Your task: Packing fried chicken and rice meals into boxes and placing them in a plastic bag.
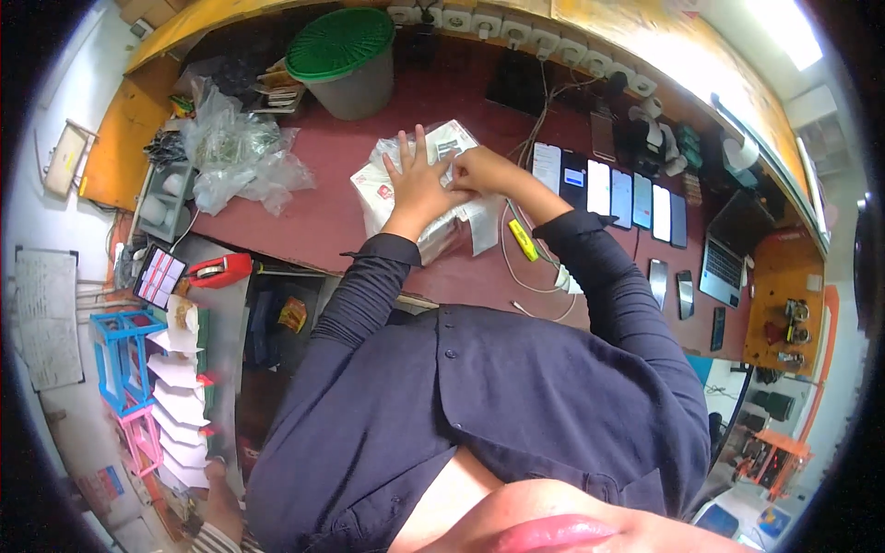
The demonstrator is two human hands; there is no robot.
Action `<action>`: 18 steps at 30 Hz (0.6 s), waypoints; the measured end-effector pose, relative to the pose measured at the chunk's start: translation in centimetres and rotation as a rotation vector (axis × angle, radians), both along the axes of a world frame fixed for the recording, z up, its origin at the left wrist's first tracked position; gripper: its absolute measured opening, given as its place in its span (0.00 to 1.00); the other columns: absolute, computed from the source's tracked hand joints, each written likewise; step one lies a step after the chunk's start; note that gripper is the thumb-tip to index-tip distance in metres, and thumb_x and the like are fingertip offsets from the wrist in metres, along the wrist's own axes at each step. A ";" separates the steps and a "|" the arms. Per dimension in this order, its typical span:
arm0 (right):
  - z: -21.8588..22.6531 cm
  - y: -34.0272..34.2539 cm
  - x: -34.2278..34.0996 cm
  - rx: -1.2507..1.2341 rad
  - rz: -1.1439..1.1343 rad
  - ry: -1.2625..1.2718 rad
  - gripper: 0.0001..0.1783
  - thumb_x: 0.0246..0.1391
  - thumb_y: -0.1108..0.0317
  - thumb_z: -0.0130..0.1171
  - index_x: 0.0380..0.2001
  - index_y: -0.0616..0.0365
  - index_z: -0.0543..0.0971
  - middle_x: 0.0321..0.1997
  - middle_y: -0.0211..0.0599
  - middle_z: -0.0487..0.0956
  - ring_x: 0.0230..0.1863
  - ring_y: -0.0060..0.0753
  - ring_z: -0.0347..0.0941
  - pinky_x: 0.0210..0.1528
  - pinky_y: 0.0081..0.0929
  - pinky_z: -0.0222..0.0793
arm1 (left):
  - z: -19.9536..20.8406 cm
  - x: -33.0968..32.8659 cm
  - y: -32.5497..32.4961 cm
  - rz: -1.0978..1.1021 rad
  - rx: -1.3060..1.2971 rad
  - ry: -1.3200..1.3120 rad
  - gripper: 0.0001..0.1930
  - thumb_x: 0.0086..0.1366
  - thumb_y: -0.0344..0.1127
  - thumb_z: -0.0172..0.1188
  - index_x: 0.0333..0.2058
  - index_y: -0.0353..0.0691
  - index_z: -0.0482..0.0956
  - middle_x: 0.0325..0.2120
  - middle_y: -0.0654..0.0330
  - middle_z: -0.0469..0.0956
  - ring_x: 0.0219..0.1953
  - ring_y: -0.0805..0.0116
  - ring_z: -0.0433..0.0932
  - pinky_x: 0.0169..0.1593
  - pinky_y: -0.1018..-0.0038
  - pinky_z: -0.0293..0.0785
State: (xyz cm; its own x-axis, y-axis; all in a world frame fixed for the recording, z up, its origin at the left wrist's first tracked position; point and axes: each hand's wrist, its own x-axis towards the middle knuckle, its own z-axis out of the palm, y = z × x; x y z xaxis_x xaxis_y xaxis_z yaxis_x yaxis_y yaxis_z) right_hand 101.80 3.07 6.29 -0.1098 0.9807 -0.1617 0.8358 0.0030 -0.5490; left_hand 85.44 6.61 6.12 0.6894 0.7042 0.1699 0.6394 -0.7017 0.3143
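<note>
A white parcel (375,191) with red and black print, in clear plastic, lies on the dark red table in front of me. My left hand (417,182) rests flat on its top with the fingers spread. Beside it, my right hand (481,172) is closed, its fingertips bent down at the parcel's right part. Whatever they pinch is hidden under the fingers. A loose flap of the wrapping (483,230) hangs at the near right side of the parcel.
Several phones (599,189) stand in a row at right, near a laptop (724,263). A yellow highlighter (522,240) and white cables lie beside the parcel. Behind are a green-lidded bucket (346,88) and crumpled plastic bags (244,152). A red tape dispenser (219,270) sits at left; another person's arm (221,502) shows lower left.
</note>
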 end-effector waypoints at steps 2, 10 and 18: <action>1.2 0.4 -0.3 0.034 0.016 -0.062 0.23 0.38 0.48 0.65 0.25 0.60 0.80 0.25 0.43 0.79 0.29 0.43 0.77 0.33 0.36 0.71 | -0.1 0.2 0.1 0.012 0.013 -0.011 0.42 0.35 0.67 0.65 0.52 0.57 0.74 0.65 0.45 0.39 0.67 0.44 0.28 0.60 0.37 0.28; 3.3 -1.4 6.1 -0.133 -0.223 -0.418 0.31 0.32 0.40 0.67 0.31 0.57 0.77 0.36 0.43 0.78 0.41 0.48 0.73 0.41 0.38 0.69 | 0.6 -0.1 0.0 -0.003 -0.017 0.028 0.46 0.35 0.70 0.64 0.54 0.52 0.72 0.65 0.42 0.41 0.67 0.44 0.30 0.60 0.38 0.27; 1.1 2.3 -2.6 0.715 0.301 -0.125 0.27 0.45 0.47 0.61 0.36 0.62 0.75 0.42 0.53 0.73 0.44 0.53 0.69 0.44 0.39 0.65 | 5.4 -4.1 5.8 -0.273 0.314 0.416 0.21 0.47 0.51 0.63 0.36 0.43 0.81 0.38 0.56 0.76 0.48 0.56 0.70 0.59 0.50 0.52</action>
